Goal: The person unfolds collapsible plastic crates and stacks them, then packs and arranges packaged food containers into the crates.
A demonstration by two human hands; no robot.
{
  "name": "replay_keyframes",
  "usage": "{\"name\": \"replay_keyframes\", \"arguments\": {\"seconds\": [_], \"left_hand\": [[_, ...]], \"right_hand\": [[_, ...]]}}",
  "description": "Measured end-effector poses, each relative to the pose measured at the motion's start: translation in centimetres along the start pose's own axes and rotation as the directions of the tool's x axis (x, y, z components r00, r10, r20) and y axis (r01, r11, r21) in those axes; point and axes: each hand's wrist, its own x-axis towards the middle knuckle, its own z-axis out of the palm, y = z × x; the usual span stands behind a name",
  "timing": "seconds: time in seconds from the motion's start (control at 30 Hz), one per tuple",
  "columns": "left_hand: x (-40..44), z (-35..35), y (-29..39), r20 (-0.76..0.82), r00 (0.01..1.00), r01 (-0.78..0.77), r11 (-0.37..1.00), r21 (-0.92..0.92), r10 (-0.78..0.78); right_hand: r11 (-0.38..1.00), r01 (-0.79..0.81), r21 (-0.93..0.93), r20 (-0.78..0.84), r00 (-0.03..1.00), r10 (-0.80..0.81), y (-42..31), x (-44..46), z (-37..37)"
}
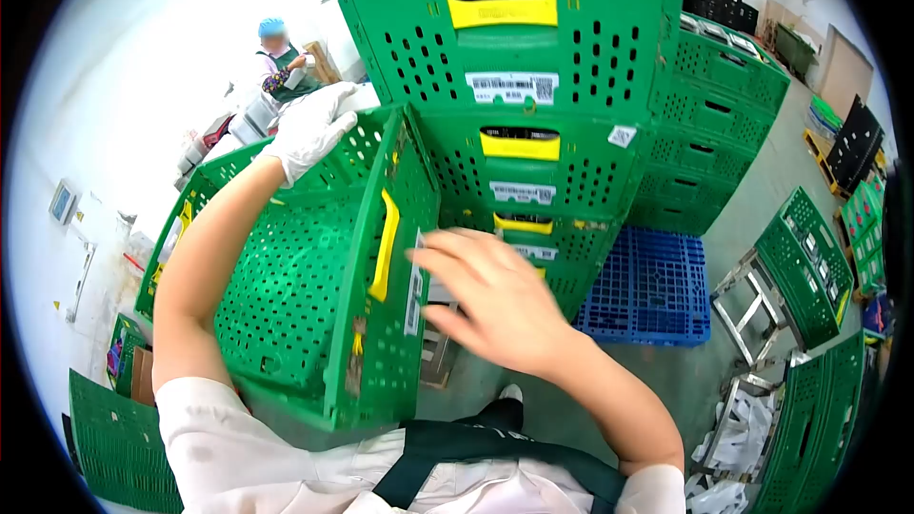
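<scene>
An empty green plastic crate (295, 276) with a yellow handle (385, 246) is tilted in front of me on the left. My left hand (309, 133), in a white glove, is at its far rim, thumb on the near side and fingers over the edge, closed on it. Beside the crate's right wall is my bare right hand (490, 295), slightly blurred, with its fingers stretched toward a white label (413, 300). It holds nothing; whether the fingertips touch the wall cannot be made out.
Stacked green crates (609, 0) rise just ahead, with another stack (714, 114) behind them. A blue pallet (647, 290) lies on the floor. At right, a green crate (804, 266) rests on a metal stand (747, 300). A person (286, 67) in a blue cap works at the back left.
</scene>
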Motion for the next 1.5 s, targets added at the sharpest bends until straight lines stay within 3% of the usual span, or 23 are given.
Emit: {"name": "replay_keyframes", "arguments": {"seconds": [0.1, 0.13, 0.17, 0.23, 0.3, 0.37, 0.47, 0.5, 0.57, 0.6, 0.63, 0.7, 1.03, 1.07, 1.13, 1.23, 1.27, 1.3, 1.33, 1.37, 1.43, 1.47, 1.5], "left_hand": [[1.5, 2.7, -3.1, 0.223, 0.974, -0.078, 0.976, 0.201, 0.031], [0.8, 4.8, -5.8, 0.226, 0.972, -0.029, 0.984, -0.173, 0.068], [0.5, 5.0, -5.7, 0.150, 0.981, -0.102, 0.988, -0.119, 0.120], [-0.4, 4.3, -4.2, 0.059, 0.997, -0.040, 0.982, -0.183, 0.052], [0.2, 3.7, -2.6, 0.111, 0.993, 0.061, 0.984, -0.167, -0.043], [-0.1, 4.3, -2.4, 0.091, 0.995, 0.067, 0.981, -0.183, -0.051], [0.2, 2.4, 0.0, 0.146, 0.976, 0.174, 0.980, -0.097, -0.159], [0.0, 2.9, -0.9, 0.157, 0.974, 0.179, 0.979, -0.093, -0.163], [-1.5, 4.2, -2.9, -0.065, 0.998, -0.020, 0.989, -0.147, 0.010], [-1.1, 2.9, -2.2, 0.112, 0.991, 0.094, 0.977, -0.193, -0.073], [-1.9, 3.2, -2.9, 0.117, 0.975, 0.216, 0.928, -0.303, -0.189], [-1.6, 3.7, -3.2, 0.026, 0.997, 0.074, 0.979, -0.189, -0.070], [-1.3, 4.0, -4.7, 0.047, 0.999, -0.021, 0.991, -0.133, 0.027], [-0.2, 2.2, -2.3, 0.138, 0.990, 0.066, 0.983, -0.172, -0.043], [0.0, 1.5, -0.7, 0.131, 0.988, 0.105, 0.984, -0.146, -0.086], [0.2, 1.8, -0.6, 0.114, 0.985, 0.149, 0.977, -0.152, -0.132], [0.4, 1.7, -0.5, 0.155, 0.965, 0.231, 0.964, -0.133, -0.210], [0.7, 1.9, -0.4, 0.200, 0.938, 0.310, 0.944, -0.111, -0.284], [0.7, 2.2, -1.1, 0.202, 0.948, 0.279, 0.947, -0.161, -0.245], [0.4, 2.6, -1.2, 0.101, 0.982, 0.174, 0.973, -0.153, -0.159], [0.5, 3.1, -1.8, 0.086, 0.992, 0.102, 0.980, -0.173, -0.089], [0.4, 2.4, -0.8, 0.134, 0.981, 0.171, 0.961, -0.219, -0.144], [0.4, 2.1, -0.8, 0.261, 0.924, 0.344, 0.905, -0.251, -0.279]], "right_hand": [[0.938, 0.295, 0.181, -0.159, 0.950, -0.268, 1.7, 7.2, 4.5], [0.907, 0.353, 0.228, -0.206, 0.928, -0.310, 2.4, 8.6, 6.5], [0.871, 0.408, 0.274, -0.254, 0.904, -0.344, 3.2, 9.7, 8.4], [0.857, 0.434, 0.279, -0.282, 0.890, -0.359, 4.7, 10.9, 11.1], [0.844, 0.457, 0.281, -0.301, 0.877, -0.374, 4.9, 12.1, 13.7], [0.713, 0.613, 0.339, -0.525, 0.752, -0.397, 4.5, 13.4, 16.1], [0.684, 0.633, 0.362, -0.492, 0.753, -0.437, 4.7, 13.8, 16.7], [0.683, 0.630, 0.371, -0.495, 0.756, -0.428, 5.0, 13.9, 16.5], [0.674, 0.651, 0.349, -0.483, 0.742, -0.465, 5.8, 13.0, 15.7], [0.683, 0.648, 0.337, -0.507, 0.736, -0.448, 6.1, 12.1, 14.8], [0.735, 0.586, 0.340, -0.430, 0.792, -0.433, 6.6, 10.8, 12.9], [0.777, 0.522, 0.352, -0.341, 0.845, -0.413, 6.7, 9.6, 11.6], [0.862, 0.452, 0.230, -0.144, 0.892, -0.429, 5.6, 11.0, 10.0], [0.858, 0.460, 0.229, -0.137, 0.888, -0.440, 5.5, 11.4, 9.6], [0.903, 0.398, 0.164, -0.034, 0.917, -0.398, 5.7, 12.5, 8.6], [0.912, 0.382, 0.151, 0.142, 0.905, -0.402, 7.1, 13.8, 9.3], [0.916, 0.372, 0.147, 0.147, 0.908, -0.393, 7.0, 14.4, 8.6], [0.921, 0.371, 0.117, 0.293, 0.874, -0.389, 6.5, 15.2, 7.6], [0.926, 0.367, 0.092, 0.435, 0.822, -0.369, 6.4, 15.7, 7.2], [0.907, 0.369, 0.200, 0.409, 0.810, -0.420, 7.0, 16.2, 7.7], [0.897, 0.384, 0.220, 0.483, 0.756, -0.442, 7.4, 16.3, 7.4], [0.891, 0.398, 0.218, 0.503, 0.737, -0.452, 7.4, 16.4, 6.9], [0.898, 0.380, 0.224, 0.510, 0.739, -0.440, 7.4, 16.5, 6.5]]}}
